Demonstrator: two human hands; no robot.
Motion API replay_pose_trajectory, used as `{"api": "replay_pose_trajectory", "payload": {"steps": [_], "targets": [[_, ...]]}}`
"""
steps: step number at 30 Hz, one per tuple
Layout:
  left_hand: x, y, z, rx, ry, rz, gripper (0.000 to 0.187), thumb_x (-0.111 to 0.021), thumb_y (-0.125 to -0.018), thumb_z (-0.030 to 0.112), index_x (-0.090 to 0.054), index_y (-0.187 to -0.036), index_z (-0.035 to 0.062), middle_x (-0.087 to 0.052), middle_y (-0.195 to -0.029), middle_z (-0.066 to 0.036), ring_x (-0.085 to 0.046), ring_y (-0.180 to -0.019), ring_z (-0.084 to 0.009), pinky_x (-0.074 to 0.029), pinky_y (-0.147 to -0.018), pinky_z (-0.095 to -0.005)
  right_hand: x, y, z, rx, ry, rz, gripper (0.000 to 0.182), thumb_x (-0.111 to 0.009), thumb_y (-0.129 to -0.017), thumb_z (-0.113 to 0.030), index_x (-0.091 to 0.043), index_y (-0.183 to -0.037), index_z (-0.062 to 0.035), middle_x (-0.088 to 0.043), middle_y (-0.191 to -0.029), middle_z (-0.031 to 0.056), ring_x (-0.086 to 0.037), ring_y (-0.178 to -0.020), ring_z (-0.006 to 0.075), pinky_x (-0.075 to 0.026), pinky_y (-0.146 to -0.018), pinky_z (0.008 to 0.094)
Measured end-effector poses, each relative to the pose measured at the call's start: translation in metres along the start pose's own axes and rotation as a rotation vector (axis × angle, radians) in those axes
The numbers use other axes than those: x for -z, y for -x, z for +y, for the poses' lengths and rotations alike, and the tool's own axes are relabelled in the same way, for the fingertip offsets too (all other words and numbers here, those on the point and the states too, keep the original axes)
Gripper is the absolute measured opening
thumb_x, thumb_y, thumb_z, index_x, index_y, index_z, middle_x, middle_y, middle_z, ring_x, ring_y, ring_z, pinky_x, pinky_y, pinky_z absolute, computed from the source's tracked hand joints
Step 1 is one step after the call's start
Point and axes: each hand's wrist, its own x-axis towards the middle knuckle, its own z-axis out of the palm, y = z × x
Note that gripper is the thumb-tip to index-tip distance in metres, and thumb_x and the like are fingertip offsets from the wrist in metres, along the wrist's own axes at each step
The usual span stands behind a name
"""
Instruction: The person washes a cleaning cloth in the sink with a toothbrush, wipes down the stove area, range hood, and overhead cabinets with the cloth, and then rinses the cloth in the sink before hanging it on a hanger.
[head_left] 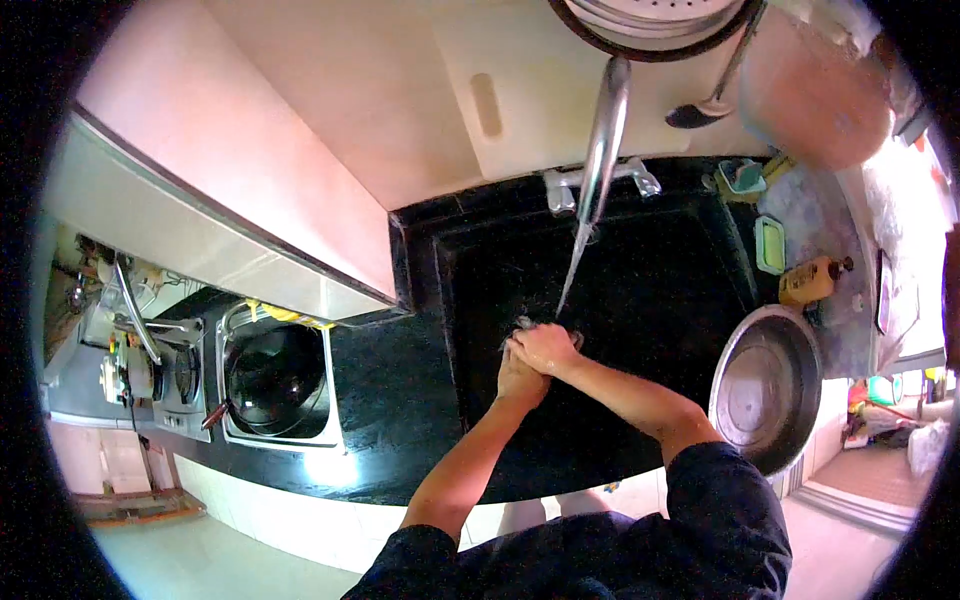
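Note:
Over the black sink (pixel 640 270), my left hand (pixel 521 380) and my right hand (pixel 546 348) are pressed together. The right one lies across the top of the left, its fingers curled around it. Both are closed, and I cannot tell what is between them, if anything. A stream of water (pixel 573 268) runs from the metal faucet (pixel 605 140) and comes down right by the knuckles. Wet, shiny splashes show on the skin and at the far side of the fingers.
A large metal basin (pixel 768 385) stands at the sink's right edge. Beyond it are a yellow bottle (pixel 810 282) and a green soap dish (pixel 770 245). A ladle (pixel 700 114) hangs on the wall. To the left, a dark wok (pixel 275 380) sits on the counter near the stove (pixel 180 375).

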Motion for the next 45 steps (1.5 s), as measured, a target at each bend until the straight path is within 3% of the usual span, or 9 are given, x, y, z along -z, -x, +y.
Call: {"api": "replay_pose_trajectory", "payload": {"steps": [12, 17, 19, 21, 28, 31, 39, 41, 45], "targets": [[0.063, -0.012, 0.027, 0.162, 0.225, -0.033, 0.044, -0.046, -0.095, 0.034, -0.055, -0.126, 0.0039, -0.057, -0.128, -0.014, -0.051, -0.120, -0.0344, -0.042, -0.097, -0.0480, 0.023, -0.028, 0.081, -0.483, -0.053, -0.197, 0.041, -0.052, -0.092, -0.040, -0.069, -0.098, -0.0031, -0.070, -0.087, 0.0190, -0.068, -0.086, 0.0368, -0.054, -0.075, 0.0442], [-0.045, -0.089, -0.009, 0.435, 2.100, 0.204, 0.047, -0.034, -0.100, 0.044, -0.061, -0.117, 0.0088, -0.064, -0.105, -0.013, -0.060, -0.090, -0.0313, -0.047, -0.086, -0.0453, -0.008, -0.003, 0.002, -0.405, -0.624, 0.419, 0.038, -0.048, -0.091, -0.039, -0.069, -0.092, -0.0065, -0.067, -0.099, 0.0194, -0.063, -0.096, 0.0363, -0.050, -0.078, 0.0467], [-0.030, -0.091, -0.004, -0.593, 2.640, -0.058, 0.046, -0.033, -0.101, 0.042, -0.057, -0.117, 0.0068, -0.063, -0.111, -0.011, -0.059, -0.106, -0.0234, -0.046, -0.094, -0.0364, 0.012, -0.002, -0.009, -0.439, -0.368, 0.407, 0.038, -0.047, -0.092, -0.038, -0.067, -0.092, -0.0066, -0.065, -0.102, 0.0206, -0.062, -0.095, 0.0379, -0.048, -0.079, 0.0476], [0.060, -0.054, 0.053, 0.467, 2.357, 0.209, 0.040, -0.035, -0.101, 0.040, -0.057, -0.117, 0.0102, -0.062, -0.107, -0.007, -0.059, -0.100, -0.0230, -0.046, -0.091, -0.0358, 0.039, -0.011, 0.011, -0.632, -0.425, 0.398, 0.039, -0.044, -0.094, -0.039, -0.066, -0.098, -0.0072, -0.064, -0.101, 0.0212, -0.059, -0.098, 0.0401, -0.046, -0.080, 0.0499], [0.023, -0.103, 0.005, -0.162, 2.444, -0.036, 0.047, -0.044, -0.097, 0.052, -0.055, -0.121, 0.0138, -0.056, -0.094, -0.002, -0.055, -0.086, -0.0194, -0.046, -0.081, -0.0360, 0.030, 0.007, -0.017, -0.295, -0.906, 0.461, 0.065, -0.029, -0.099, -0.051, -0.038, -0.138, -0.0010, -0.043, -0.140, 0.0232, -0.039, -0.132, 0.0360, -0.026, -0.113, 0.0380], [0.060, -0.076, 0.049, 0.354, 2.038, 0.219, 0.044, -0.046, -0.098, 0.045, -0.054, -0.128, 0.0139, -0.060, -0.102, -0.001, -0.057, -0.095, -0.0183, -0.046, -0.087, -0.0362, -0.014, -0.028, 0.038, -0.520, -0.783, 0.428, 0.065, -0.027, -0.099, -0.051, -0.035, -0.140, -0.0016, -0.042, -0.141, 0.0224, -0.037, -0.133, 0.0356, -0.026, -0.113, 0.0393], [0.049, -0.118, 0.003, -0.009, 2.111, 0.292, 0.034, -0.052, -0.097, 0.035, -0.058, -0.112, 0.0057, -0.060, -0.088, -0.003, -0.056, -0.075, -0.0164, -0.049, -0.064, -0.0340, 0.055, -0.002, -0.001, -0.236, -1.022, 0.503, 0.056, -0.034, -0.098, -0.051, -0.041, -0.131, -0.0067, -0.050, -0.127, 0.0171, -0.044, -0.124, 0.0292, -0.030, -0.106, 0.0387], [0.107, -0.083, 0.037, 0.168, 1.895, 0.266, 0.028, -0.051, -0.097, 0.028, -0.061, -0.104, 0.0031, -0.062, -0.083, -0.005, -0.059, -0.073, -0.0182, -0.049, -0.064, -0.0348, 0.074, -0.009, 0.012, -0.357, -0.828, 0.431, 0.051, -0.038, -0.097, -0.050, -0.052, -0.097, -0.0009, -0.058, -0.111, 0.0260, -0.054, -0.108, 0.0398, -0.044, -0.093, 0.0489], [0.085, -0.019, 0.030, -0.328, 0.255, 0.432, 0.030, -0.049, -0.093, 0.016, -0.058, -0.120, 0.0048, -0.053, -0.130, -0.020, -0.046, -0.124, -0.0407, -0.040, -0.096, -0.0517, 0.048, -0.009, 0.077, -0.733, -0.489, 0.194, 0.066, -0.040, -0.093, -0.058, -0.046, -0.138, -0.0101, -0.036, -0.147, 0.0220, -0.032, -0.137, 0.0390, -0.028, -0.111, 0.0477]]}}
